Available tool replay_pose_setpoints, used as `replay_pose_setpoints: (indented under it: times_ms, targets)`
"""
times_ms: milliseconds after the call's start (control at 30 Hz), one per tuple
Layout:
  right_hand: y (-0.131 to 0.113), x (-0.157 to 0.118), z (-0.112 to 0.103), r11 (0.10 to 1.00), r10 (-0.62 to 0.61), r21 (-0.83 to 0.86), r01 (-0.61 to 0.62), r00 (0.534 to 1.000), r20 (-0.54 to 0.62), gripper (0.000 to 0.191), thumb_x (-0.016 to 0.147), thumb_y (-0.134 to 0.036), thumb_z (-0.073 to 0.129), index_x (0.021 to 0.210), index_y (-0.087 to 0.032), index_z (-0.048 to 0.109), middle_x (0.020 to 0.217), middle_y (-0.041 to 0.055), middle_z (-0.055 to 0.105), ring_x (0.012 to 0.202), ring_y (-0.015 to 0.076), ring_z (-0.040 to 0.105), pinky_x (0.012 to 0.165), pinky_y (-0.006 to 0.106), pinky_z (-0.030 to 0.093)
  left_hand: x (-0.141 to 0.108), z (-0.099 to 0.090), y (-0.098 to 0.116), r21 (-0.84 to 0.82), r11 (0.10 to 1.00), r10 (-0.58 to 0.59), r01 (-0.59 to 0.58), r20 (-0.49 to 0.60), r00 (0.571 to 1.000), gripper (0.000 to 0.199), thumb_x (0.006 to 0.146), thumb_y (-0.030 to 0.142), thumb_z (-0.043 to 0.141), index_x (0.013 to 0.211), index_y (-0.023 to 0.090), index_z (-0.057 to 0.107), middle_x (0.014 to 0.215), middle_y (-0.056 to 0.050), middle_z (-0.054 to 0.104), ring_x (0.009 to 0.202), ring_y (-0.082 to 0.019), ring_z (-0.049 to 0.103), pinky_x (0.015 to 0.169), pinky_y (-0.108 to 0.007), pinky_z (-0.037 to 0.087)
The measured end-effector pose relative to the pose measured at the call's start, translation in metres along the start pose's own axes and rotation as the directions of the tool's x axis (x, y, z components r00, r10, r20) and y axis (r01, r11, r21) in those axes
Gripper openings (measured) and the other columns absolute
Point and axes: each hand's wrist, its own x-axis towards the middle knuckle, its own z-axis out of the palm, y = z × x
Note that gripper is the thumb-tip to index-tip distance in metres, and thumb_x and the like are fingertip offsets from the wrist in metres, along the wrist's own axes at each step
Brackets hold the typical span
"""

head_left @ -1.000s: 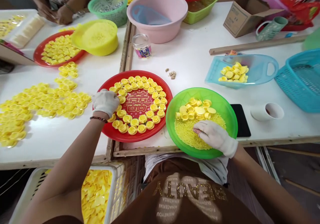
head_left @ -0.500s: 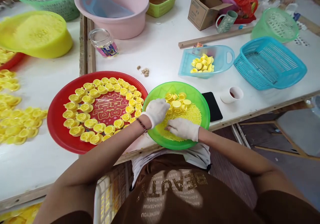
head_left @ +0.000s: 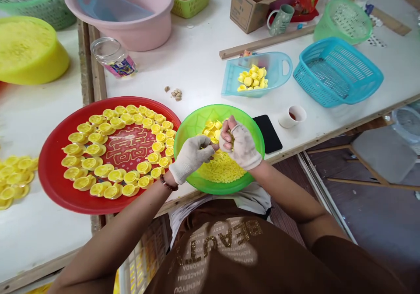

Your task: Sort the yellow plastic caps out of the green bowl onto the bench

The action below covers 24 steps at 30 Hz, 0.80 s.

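Above the green plastic plate [head_left: 252,132] my left hand [head_left: 192,158] and my right hand [head_left: 239,143] meet, both in worn white gloves. The right glove leaves the fingertips bare. Small yellow plastic caps [head_left: 210,130] lie heaped on the plate beside fine yellow granules [head_left: 223,169]. My curled right fingers seem to hold a yellow cap, partly hidden, and my left fingertips pinch something small and yellow against them. To the left, a red plate [head_left: 46,176] carries yellow caps [head_left: 95,149] set in rings around a printed red-and-gold emblem.
The white table holds a blue scoop tray [head_left: 256,75] of caps, a teal basket [head_left: 337,73], a pink basin [head_left: 118,14], a glass jar [head_left: 113,57], a black phone [head_left: 267,132] and a paper cup [head_left: 292,117]. Beyond the table's front edge lies the floor.
My hands have lifted from the granules and come together over the plate, and my right hand has turned its fingers upward. The whole view has swung, shifting the table leftward.
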Motion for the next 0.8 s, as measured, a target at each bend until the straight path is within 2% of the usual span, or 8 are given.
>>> replay_pose_setpoints:
  times_ms: [100,267,400,567,700,800]
  targets:
    - [0.003,-0.003,0.015,0.989,-0.139,-0.049,0.137,0.989,-0.044,0.057,0.088,-0.074,0.061,0.072,-0.022,0.044,0.057,-0.0074,0.038,0.045,0.0072,0.038,0.046,0.023,0.034,-0.003,0.009,-0.002,-0.134,0.991,-0.023,0.022,-0.011,1.000,0.032,0.084,0.046,0.065,0.077,0.016,0.062,0.066,-0.002,0.062,0.060,-0.015,0.063,0.061,-0.027,0.055]
    - [0.008,-0.004,0.019,0.975,-0.215,-0.070,0.211,0.976,-0.045,0.057,0.087,-0.075,0.062,0.071,-0.022,0.046,0.058,-0.0065,0.039,0.048,0.0092,0.046,0.048,0.025,0.037,-0.005,0.013,-0.006,-0.148,0.989,-0.004,0.001,-0.026,1.000,0.031,0.084,0.044,0.063,0.075,0.015,0.066,0.063,-0.001,0.061,0.059,-0.013,0.060,0.063,-0.027,0.057]
    - [0.007,-0.002,0.015,0.977,-0.206,-0.066,0.201,0.976,-0.074,0.059,0.086,-0.077,0.061,0.070,-0.022,0.045,0.058,-0.0064,0.039,0.048,0.0093,0.045,0.047,0.025,0.035,-0.006,0.012,-0.005,-0.135,0.991,0.003,-0.007,-0.029,1.000,0.034,0.085,0.047,0.064,0.073,0.015,0.067,0.063,-0.002,0.063,0.060,-0.014,0.061,0.062,-0.026,0.056]
    - [0.002,-0.005,0.009,0.987,-0.156,0.010,0.158,0.984,-0.091,0.056,0.087,-0.073,0.064,0.071,-0.022,0.046,0.057,-0.0071,0.038,0.047,0.0075,0.039,0.045,0.023,0.031,-0.006,0.011,-0.006,-0.097,0.995,0.017,-0.023,-0.066,0.998,0.039,0.085,0.049,0.065,0.065,0.015,0.065,0.059,-0.003,0.062,0.058,-0.013,0.057,0.059,-0.024,0.048]
    - [0.004,-0.009,0.009,0.984,-0.178,-0.025,0.177,0.980,-0.083,0.054,0.088,-0.071,0.064,0.072,-0.023,0.047,0.057,-0.0067,0.039,0.047,0.0086,0.043,0.047,0.025,0.034,-0.003,0.013,-0.010,-0.037,0.998,0.057,-0.060,-0.074,0.996,0.036,0.085,0.043,0.063,0.063,0.015,0.067,0.062,-0.002,0.064,0.060,-0.012,0.055,0.060,-0.024,0.043]
    - [0.007,-0.009,0.011,0.982,-0.187,-0.025,0.185,0.979,-0.080,0.055,0.088,-0.073,0.063,0.071,-0.023,0.046,0.058,-0.0065,0.039,0.047,0.0090,0.043,0.047,0.025,0.034,0.000,0.016,-0.015,-0.031,0.997,0.072,-0.074,-0.060,0.996,0.032,0.084,0.039,0.062,0.064,0.014,0.068,0.064,-0.003,0.065,0.062,-0.013,0.056,0.063,-0.024,0.045]
